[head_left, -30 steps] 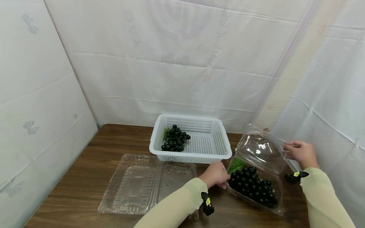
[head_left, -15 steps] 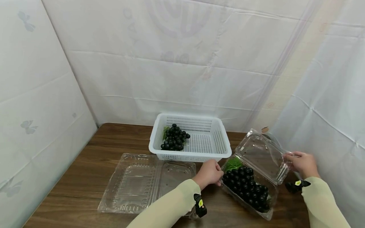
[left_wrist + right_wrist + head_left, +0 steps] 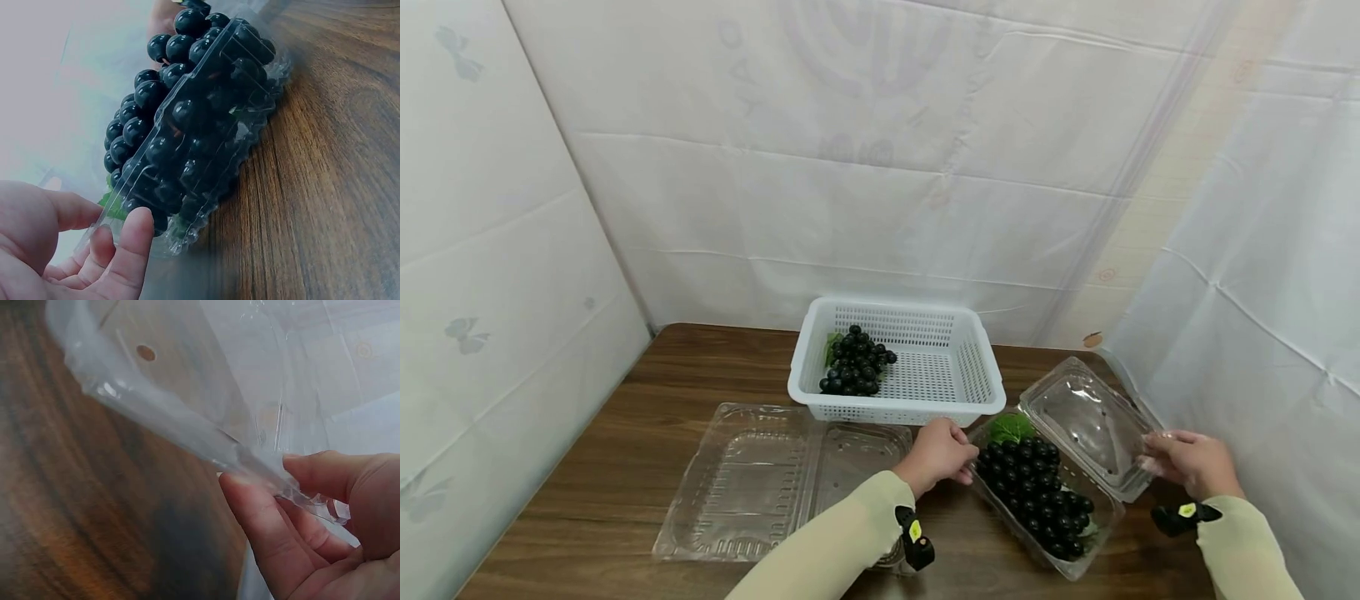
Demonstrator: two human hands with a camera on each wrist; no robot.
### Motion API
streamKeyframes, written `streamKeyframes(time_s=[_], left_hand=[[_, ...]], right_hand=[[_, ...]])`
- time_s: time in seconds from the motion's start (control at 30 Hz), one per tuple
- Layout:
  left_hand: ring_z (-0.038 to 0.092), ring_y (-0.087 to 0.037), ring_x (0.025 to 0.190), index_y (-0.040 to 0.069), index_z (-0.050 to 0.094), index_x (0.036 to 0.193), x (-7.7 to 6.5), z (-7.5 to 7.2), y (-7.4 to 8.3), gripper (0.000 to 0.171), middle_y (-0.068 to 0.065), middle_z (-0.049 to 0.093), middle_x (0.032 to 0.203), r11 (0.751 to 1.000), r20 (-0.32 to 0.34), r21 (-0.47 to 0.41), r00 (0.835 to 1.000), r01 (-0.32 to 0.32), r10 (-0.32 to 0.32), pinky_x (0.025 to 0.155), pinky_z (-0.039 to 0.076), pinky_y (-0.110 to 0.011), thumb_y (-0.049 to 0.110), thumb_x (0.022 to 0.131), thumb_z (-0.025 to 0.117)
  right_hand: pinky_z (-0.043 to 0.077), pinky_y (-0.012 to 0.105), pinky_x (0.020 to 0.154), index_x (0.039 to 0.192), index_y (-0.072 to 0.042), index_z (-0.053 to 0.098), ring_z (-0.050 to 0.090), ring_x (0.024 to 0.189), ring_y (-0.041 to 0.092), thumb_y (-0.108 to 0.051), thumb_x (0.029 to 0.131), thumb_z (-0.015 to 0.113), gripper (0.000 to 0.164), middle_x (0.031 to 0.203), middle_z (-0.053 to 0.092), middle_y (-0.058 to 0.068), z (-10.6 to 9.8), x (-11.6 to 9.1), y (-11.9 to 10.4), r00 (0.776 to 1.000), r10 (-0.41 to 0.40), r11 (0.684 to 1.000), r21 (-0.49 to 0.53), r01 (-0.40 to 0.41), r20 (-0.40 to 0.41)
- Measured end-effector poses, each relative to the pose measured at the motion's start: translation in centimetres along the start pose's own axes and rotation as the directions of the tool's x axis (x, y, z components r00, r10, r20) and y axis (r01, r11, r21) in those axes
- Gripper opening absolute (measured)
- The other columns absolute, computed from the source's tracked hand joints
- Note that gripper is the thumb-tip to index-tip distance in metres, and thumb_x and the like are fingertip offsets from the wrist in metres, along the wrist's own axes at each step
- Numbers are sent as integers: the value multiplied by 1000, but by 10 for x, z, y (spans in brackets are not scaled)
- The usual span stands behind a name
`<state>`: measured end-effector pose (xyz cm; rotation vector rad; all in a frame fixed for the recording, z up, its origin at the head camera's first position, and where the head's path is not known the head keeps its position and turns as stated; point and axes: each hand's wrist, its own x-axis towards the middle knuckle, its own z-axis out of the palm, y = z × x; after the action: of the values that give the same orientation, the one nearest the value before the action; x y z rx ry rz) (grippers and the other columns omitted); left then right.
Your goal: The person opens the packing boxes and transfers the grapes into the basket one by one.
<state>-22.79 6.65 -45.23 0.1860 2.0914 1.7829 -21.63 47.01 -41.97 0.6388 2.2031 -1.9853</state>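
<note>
At the table's right, a hinged clear plastic clamshell container [image 3: 1101, 542] holds a bunch of dark grapes [image 3: 1030, 492] with a green leaf [image 3: 1011, 427] at its far end. My left hand [image 3: 940, 454] pinches the container's left rim, thumb inside and fingers along the outer wall in the left wrist view. The raised clear lid [image 3: 1082, 421] leans back to the right of the base. Its outer edge is pinched between thumb and fingers of my right hand [image 3: 1198, 462], which the right wrist view shows close up.
Behind stands a white perforated basket [image 3: 988, 400] with another bunch of dark grapes [image 3: 856, 362] on its left side. A second clear clamshell [image 3: 745, 492] lies unfolded on the wooden table [image 3: 580, 508], left of my left forearm. White sheeting [image 3: 850, 167] encloses the back and sides.
The filled container has shifted left and turned slightly, with my left hand moving along. Its lid has swung lower and farther back in my right hand.
</note>
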Motion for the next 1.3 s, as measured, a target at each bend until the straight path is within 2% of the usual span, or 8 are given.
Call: streamKeyframes(time_s=[0.33, 0.53, 0.7, 0.87, 1.03, 1.17, 1.27, 1.3], left_hand=[[68, -14, 57, 2, 54, 96, -2, -3, 1, 14, -11, 62, 88, 998, -34, -64, 999, 17, -19, 65, 65, -40, 1, 96, 68], [70, -16, 59, 1, 55, 96, -2, -3, 0, 13, -11, 62, 85, 997, -68, -73, 998, 8, -13, 64, 65, -38, -2, 95, 68], [68, -15, 57, 1, 55, 99, 0, -2, -2, 12, -11, 61, 85, 997, -94, -82, 995, 8, -16, 65, 65, -39, -1, 96, 67], [67, -14, 56, -1, 56, 101, 2, -1, -4, 10, -11, 63, 84, 996, -101, -95, 995, -3, -7, 66, 65, -42, 0, 97, 65], [66, -14, 55, -2, 56, 103, 3, -1, -6, 12, -19, 67, 89, 995, -107, -96, 994, -9, -2, 65, 65, -42, 2, 98, 65], [66, -14, 55, -2, 55, 105, 2, -2, -6, 13, -23, 68, 92, 995, -111, -95, 994, -14, 3, 64, 65, -42, 3, 98, 65], [66, -14, 55, -2, 55, 105, 1, -2, -5, 14, -25, 68, 92, 995, -107, -101, 994, -9, -1, 64, 64, -41, 4, 98, 65], [66, -14, 55, -1, 55, 105, 1, -2, -4, 14, -26, 68, 93, 995, -104, -103, 995, -5, -5, 64, 64, -41, 4, 98, 66]], right_hand=[[64, 28, 70, 74, -12, 74, 75, 69, 14, 5, 100, 57, 36, 75, 73, 0, 3, -5, 20, 998, 62, 995, 73, -63, 7], [64, 29, 69, 84, 7, 73, 75, 67, 15, 7, 97, 59, 19, 76, 68, 3, 7, -8, 30, 996, 80, 997, 24, -79, -43], [64, 29, 67, 100, 23, 65, 75, 64, 16, 7, 93, 61, 18, 75, 66, 6, 11, -12, 36, 993, 77, 995, -58, -83, -87], [63, 29, 63, 102, 24, 66, 73, 61, 13, 0, 90, 68, 27, 71, 69, 5, 10, -12, 40, 989, 53, 956, -278, -89, -136], [62, 32, 60, 97, 16, 71, 67, 62, 13, -17, 85, 78, 36, 73, 67, 5, 7, -10, 47, 987, 7, 861, -501, -87, -159], [56, 47, 80, 96, 6, 77, 66, 71, 24, -32, 87, 75, 40, 74, 71, 7, 7, -14, 44, 990, -74, 668, -743, -38, -117], [49, 56, 84, 92, 3, 78, 66, 79, 33, -38, 89, 73, 41, 80, 75, 12, 8, -16, 39, 990, -118, 523, -852, -3, -75], [48, 59, 86, 92, 3, 78, 66, 82, 35, -38, 88, 74, 41, 85, 75, 15, 9, -16, 37, 990, -122, 501, -866, 5, -65]])
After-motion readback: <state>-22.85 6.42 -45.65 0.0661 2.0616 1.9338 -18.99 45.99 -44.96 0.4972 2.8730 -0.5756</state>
